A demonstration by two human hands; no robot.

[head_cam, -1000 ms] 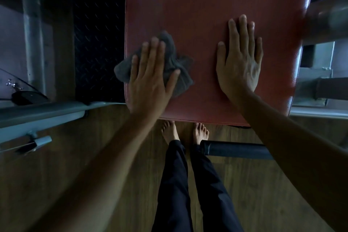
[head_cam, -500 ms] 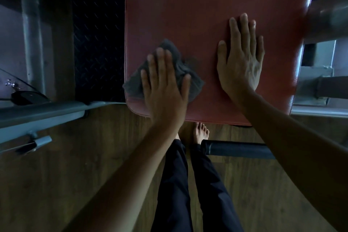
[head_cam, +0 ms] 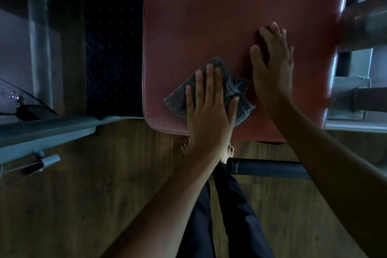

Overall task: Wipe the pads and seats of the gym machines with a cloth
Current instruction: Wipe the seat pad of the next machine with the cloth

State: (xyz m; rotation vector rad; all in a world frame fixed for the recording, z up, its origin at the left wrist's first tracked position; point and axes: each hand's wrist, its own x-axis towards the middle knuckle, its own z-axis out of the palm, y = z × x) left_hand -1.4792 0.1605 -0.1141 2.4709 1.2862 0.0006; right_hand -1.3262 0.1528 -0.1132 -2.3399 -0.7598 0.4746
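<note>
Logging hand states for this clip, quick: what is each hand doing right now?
Left hand: open, flat, pressing the grey cloth onto the red pad.
Right hand: open, holding nothing, resting on the pad.

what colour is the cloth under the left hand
Grey. The cloth shows in the head view, pressed flat on the red pad.

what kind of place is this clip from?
Most likely a gym. A red padded seat sits on a grey metal machine frame, with a black diamond-plate footplate beside it and a foam roller bar below. The left hand presses a grey cloth on the pad.
</note>
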